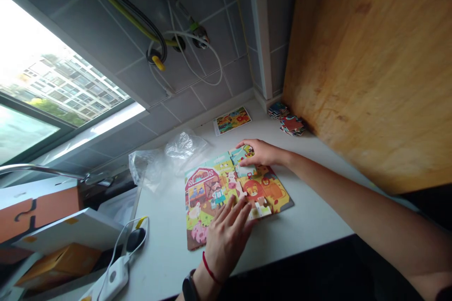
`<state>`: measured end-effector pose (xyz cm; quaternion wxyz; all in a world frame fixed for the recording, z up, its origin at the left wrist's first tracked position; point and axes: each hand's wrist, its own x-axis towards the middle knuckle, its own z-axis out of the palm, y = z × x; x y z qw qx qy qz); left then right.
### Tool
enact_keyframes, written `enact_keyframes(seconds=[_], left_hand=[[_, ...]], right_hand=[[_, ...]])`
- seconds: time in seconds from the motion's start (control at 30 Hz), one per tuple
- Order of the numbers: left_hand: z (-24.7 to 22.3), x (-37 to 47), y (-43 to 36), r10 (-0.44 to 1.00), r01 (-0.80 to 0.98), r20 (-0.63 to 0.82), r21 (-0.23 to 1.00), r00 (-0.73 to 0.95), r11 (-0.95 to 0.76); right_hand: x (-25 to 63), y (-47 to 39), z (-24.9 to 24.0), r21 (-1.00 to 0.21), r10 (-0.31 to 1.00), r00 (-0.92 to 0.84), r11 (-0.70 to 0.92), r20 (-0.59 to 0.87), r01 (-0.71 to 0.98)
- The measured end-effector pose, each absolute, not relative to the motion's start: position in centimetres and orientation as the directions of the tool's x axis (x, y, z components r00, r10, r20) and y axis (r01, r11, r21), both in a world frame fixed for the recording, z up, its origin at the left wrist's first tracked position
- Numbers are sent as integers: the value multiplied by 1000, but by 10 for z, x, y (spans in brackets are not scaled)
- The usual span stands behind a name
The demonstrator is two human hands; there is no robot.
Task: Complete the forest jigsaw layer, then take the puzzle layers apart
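Observation:
A farm jigsaw puzzle (206, 188) lies on the white table, showing a red barn, a farmer, cows, a pig and a lion. Across its lower edge rests my left hand (229, 230), fingers stretched out over the pieces; a red cord and a dark band circle its wrist. My right hand (259, 153) reaches in from the right and pinches a light blue puzzle piece (243, 154) at the puzzle's upper right corner. Whether that piece sits flat or slightly raised, I cannot tell. Near my left fingertips is a piece with white and green (260, 209).
Crumpled clear plastic bags (183, 146) lie behind the puzzle. A printed picture card (233, 120) and stacks of puzzle pieces (292, 124) are farther back, by a wooden panel (353, 80). A power strip (112, 278) and boxes (60, 265) stand at left.

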<state>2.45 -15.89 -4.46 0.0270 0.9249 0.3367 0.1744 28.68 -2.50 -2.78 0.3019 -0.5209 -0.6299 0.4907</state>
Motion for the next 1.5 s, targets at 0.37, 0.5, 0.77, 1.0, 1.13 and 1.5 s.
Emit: enact_keyframes(seconds=[0.37, 0.5, 0.77, 1.0, 1.13, 1.5], left_hand=[[-48, 27, -148, 663, 600, 402, 289, 632, -746], [-50, 27, -145, 680, 613, 416, 304, 604, -730], [-48, 30, -144, 834, 617, 457, 571, 308, -541], [-51, 19, -137, 965, 261, 206, 952, -160, -160], [-50, 12, -126, 903, 328, 373, 898, -214, -293], [-44, 57, -71, 644, 615, 649, 328, 404, -717]], right_hand=[[285, -22, -30, -966, 949, -249, -138, -192, 220], [285, -22, -33, -962, 945, -254, -144, -203, 233], [286, -20, -40, -958, 949, -248, -127, -192, 258], [283, -20, -41, -930, 973, -175, -81, -152, 358], [279, -23, -41, -925, 979, -159, -58, -126, 376], [247, -34, -43, -953, 974, -92, -221, -206, -206]])
